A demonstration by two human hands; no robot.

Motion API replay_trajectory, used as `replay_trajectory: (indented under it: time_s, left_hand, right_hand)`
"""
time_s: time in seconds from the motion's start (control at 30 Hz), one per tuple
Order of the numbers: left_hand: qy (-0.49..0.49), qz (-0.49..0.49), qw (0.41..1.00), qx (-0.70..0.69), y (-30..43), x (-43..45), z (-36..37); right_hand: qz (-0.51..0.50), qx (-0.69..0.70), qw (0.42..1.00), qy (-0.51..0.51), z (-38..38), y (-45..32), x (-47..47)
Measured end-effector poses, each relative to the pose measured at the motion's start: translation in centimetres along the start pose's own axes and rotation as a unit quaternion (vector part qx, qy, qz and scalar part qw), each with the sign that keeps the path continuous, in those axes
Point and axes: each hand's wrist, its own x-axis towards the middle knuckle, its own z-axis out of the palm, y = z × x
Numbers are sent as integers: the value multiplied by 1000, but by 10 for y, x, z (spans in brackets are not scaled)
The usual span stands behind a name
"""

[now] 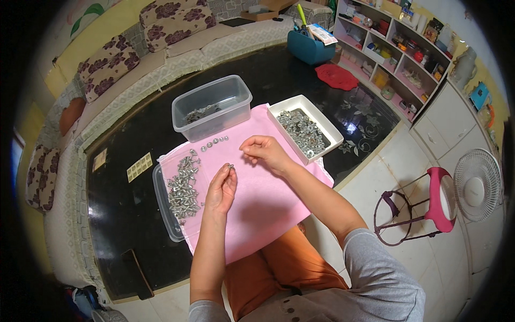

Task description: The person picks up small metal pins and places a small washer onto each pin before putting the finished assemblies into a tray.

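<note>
My left hand (222, 189) pinches a small metal fastener (230, 166) between thumb and fingertips, above a pink cloth (257, 201). To its right and a little farther off is my right hand (267, 155), its fingers curled and the thumb near the index finger; whether anything small sits between them is unclear. A pile of silvery screws or bolts (183, 193) lies left of my left hand. Several small metal pieces (215, 141) form a row beyond both hands. A white open box (338, 141) with nuts or washers (299, 129) stands to the right.
A translucent plastic tub (213, 124) with small dark pieces inside stands at the cloth's far edge. A plastic lid (161, 201) shows at the left. The dark tabletop (132, 217) holds a phone-like slab (136, 273) and a blue-green container (310, 48). A stool (438, 199) and fan (476, 189) are right.
</note>
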Motion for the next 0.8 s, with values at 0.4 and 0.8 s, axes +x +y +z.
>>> replay_trajectory:
  time_s: [0.4, 0.8]
  left_hand:
    - [4, 14, 1000, 22, 0, 2, 0]
    - [-4, 28, 998, 53, 0, 1, -1]
  right_hand:
    - [19, -588, 799, 125, -108, -75, -36]
    - [-22, -692, 716, 85, -122, -64, -38]
